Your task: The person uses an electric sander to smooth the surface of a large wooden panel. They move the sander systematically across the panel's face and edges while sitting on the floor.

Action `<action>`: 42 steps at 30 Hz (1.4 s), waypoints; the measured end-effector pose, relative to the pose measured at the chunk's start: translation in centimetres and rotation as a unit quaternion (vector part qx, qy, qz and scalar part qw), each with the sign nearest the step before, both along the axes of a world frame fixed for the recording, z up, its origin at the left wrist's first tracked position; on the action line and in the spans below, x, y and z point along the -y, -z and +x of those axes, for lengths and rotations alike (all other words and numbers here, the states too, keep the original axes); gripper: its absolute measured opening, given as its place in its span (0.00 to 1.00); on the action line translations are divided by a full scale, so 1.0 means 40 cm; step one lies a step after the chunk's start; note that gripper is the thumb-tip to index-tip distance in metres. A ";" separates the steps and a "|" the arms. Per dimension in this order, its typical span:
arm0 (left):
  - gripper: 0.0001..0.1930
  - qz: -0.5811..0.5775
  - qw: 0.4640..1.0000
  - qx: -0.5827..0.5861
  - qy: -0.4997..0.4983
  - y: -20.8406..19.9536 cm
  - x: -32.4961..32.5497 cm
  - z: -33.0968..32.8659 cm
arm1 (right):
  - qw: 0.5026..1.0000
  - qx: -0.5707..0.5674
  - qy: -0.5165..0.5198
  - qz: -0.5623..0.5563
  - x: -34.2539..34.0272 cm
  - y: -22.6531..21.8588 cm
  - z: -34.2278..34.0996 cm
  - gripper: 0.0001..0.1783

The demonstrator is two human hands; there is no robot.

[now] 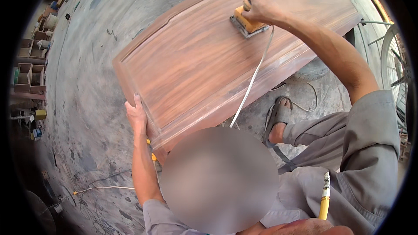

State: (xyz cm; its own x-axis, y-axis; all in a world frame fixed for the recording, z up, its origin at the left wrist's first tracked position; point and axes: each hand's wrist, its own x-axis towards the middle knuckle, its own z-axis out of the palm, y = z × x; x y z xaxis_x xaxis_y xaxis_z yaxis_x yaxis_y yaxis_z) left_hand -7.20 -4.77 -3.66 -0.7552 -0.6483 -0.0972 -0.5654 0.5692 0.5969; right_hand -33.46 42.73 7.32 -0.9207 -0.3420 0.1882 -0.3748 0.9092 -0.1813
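A large reddish-brown wooden panel (191, 74) with a raised moulded border lies slantwise before me. On its face, toward the far right, sits a yellow electric sander (249, 21) with a flat square base. My right hand (261, 8) is closed around the top of the sander, my arm stretched out over the panel. From the tool a white power cord (254, 77) runs back across the panel toward me. My left hand (136, 114) grips the panel's near left corner, thumb on the upper face; the other fingers are mostly hidden at the edge.
Under the panel's right side a tyre (308, 73) partly shows. A large round fan (397, 61) stands at the right. Cables (104, 188) trail over the stained concrete floor at lower left. Wooden shelving (32, 76) lines the far left. A burning cigarette (325, 201) juts up at lower right.
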 end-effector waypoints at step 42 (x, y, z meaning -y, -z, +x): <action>0.36 -0.249 0.888 -0.070 0.379 -0.028 -0.657 -0.487 | 0.980 0.037 0.194 -0.012 -0.414 0.001 -0.392 0.29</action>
State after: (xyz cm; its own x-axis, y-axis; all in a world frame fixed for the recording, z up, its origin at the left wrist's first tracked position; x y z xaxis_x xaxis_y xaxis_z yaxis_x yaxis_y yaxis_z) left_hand -26.69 21.50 -2.53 -0.9753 0.1160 0.1877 0.1534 0.9679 0.1989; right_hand -49.13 59.30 7.26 -0.9920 0.0411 0.1194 0.0141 0.9757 -0.2189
